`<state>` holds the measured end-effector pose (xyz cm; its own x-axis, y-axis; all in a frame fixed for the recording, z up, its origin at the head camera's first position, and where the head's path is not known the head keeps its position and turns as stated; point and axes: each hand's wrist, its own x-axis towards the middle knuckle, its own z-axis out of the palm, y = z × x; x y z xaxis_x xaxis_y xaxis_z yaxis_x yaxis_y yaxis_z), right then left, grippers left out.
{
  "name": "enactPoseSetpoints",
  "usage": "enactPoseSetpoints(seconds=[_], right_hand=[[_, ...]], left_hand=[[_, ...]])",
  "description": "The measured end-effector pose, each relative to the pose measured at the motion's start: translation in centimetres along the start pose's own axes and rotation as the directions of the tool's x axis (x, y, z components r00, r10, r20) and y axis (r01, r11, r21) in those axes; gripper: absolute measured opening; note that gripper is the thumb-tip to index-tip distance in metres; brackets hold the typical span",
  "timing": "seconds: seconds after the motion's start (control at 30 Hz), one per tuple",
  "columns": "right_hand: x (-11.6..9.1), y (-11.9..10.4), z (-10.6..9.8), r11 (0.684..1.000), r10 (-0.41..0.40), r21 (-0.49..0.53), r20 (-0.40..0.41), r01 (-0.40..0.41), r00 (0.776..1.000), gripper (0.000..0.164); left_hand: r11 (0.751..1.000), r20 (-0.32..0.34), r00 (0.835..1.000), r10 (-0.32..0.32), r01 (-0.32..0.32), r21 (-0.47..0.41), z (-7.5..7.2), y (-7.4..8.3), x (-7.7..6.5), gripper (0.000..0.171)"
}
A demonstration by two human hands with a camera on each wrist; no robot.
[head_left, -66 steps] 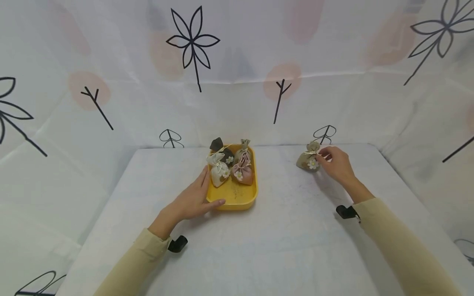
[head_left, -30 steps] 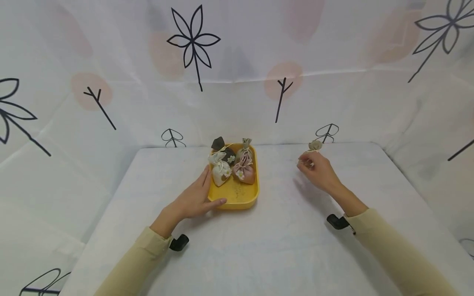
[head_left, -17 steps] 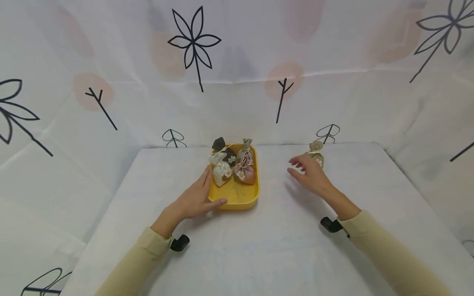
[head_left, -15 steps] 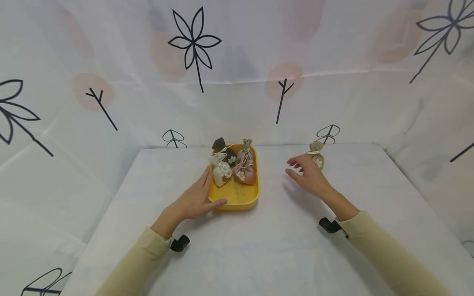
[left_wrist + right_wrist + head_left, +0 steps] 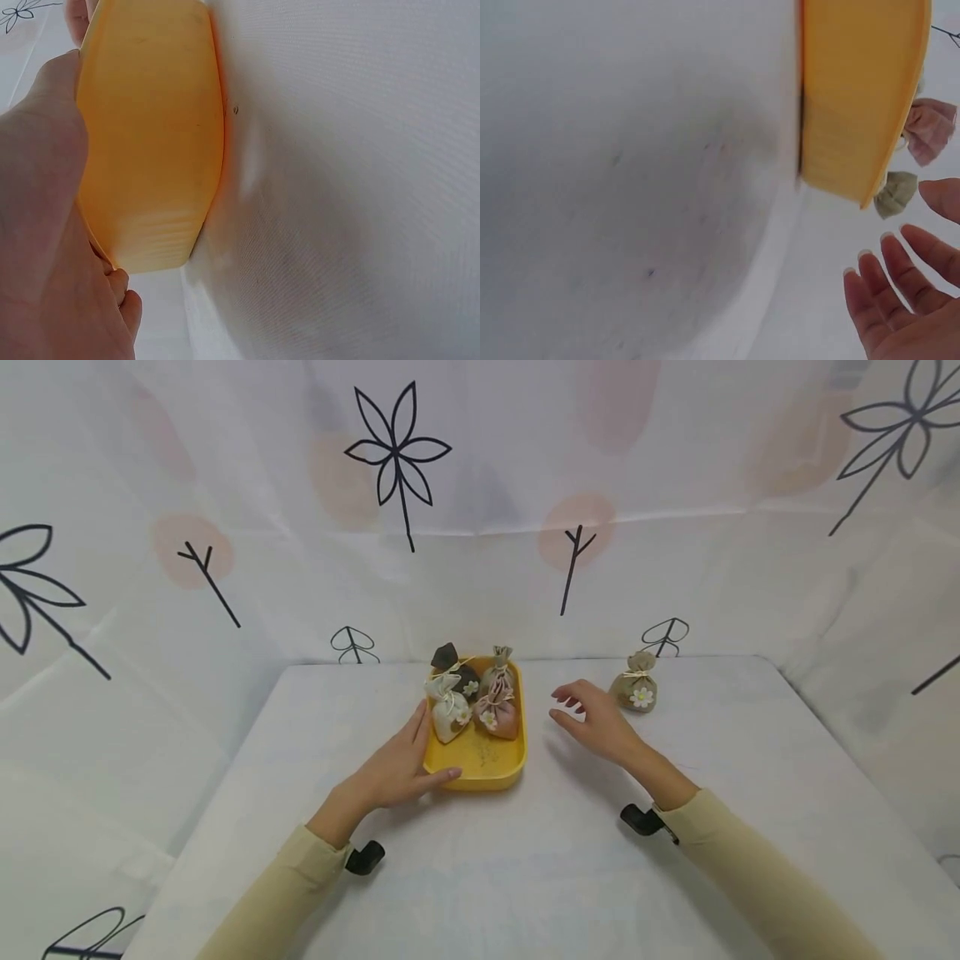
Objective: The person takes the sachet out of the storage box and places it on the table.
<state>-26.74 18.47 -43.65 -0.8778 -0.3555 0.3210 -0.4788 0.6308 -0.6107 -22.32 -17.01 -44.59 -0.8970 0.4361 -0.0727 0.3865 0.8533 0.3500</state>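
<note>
My left hand (image 5: 393, 768) rests against the left side of a yellow plastic tray (image 5: 480, 779), fingers extended along the wall and thumb across the front corner. The left wrist view shows the palm along the tray's rim (image 5: 142, 135). In the tray sit a white pouch (image 5: 450, 710), a dark pouch (image 5: 467, 680), a pink pouch (image 5: 498, 717) and an olive pouch (image 5: 497, 670), some with daisies. My right hand (image 5: 600, 727) hovers empty right of the tray, fingers loosely bent. Behind it, another olive drawstring pouch (image 5: 636, 683) with a daisy stands on the table.
A white cloth covers the table (image 5: 487, 877). White sheeting (image 5: 480, 585) with plant drawings rises behind its back edge and at both sides. A small black device (image 5: 365, 857) sits at the left wrist, another black device (image 5: 640, 819) at the right.
My right hand has let go of the lone olive pouch and moved left toward the tray. That pouch now stands in full view, turned slightly. The left hand and tray stay put.
</note>
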Motion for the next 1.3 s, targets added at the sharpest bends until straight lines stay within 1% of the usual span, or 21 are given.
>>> enactPoseSetpoints(seconds=[0.23, 0.43, 0.67, 0.83, 0.97, 1.17, 1.3], right_hand=[[0.8, -1.3, 0.6, 0.999, 0.0, 0.034, 0.03, -0.001, 1.0, 0.032], [1.3, -1.9, 1.4, 0.999, -0.021, 0.049, 0.047, 0.019, 0.999, 0.033], [2.4, -2.6, 2.4, 0.997, -0.034, 0.075, 0.039, 0.031, 0.999, 0.033], [3.1, -3.3, 3.3, 0.999, -0.034, 0.039, 0.045, 0.032, 0.998, 0.033], [3.6, -3.8, 4.0, 0.999, -0.038, -0.026, 0.042, 0.039, 0.998, 0.036], [4.2, -4.2, 4.9, 0.994, -0.003, -0.108, 0.05, 0.008, 0.999, 0.044], [4.6, -4.2, 5.5, 0.992, 0.012, -0.128, 0.055, -0.005, 0.998, 0.041]], left_hand=[[1.0, -0.003, 1.0, 0.002, -0.002, -0.015, 0.0, 0.0, 0.1, 0.117], [1.0, 0.006, 1.0, -0.004, 0.005, -0.031, -0.1, 0.2, 0.0, 0.116], [1.0, 0.002, 1.0, -0.001, 0.001, -0.023, -0.2, 0.2, 0.0, 0.119], [1.0, -0.004, 1.0, 0.007, -0.007, -0.02, 0.0, 0.0, 0.0, 0.121], [1.0, -0.009, 1.0, 0.012, -0.012, -0.012, 0.1, -0.1, 0.1, 0.12], [1.0, -0.008, 1.0, 0.014, -0.014, -0.009, 0.1, 0.0, 0.2, 0.121], [1.0, 0.0, 1.0, 0.004, -0.004, -0.001, 0.1, -0.1, 0.2, 0.122]])
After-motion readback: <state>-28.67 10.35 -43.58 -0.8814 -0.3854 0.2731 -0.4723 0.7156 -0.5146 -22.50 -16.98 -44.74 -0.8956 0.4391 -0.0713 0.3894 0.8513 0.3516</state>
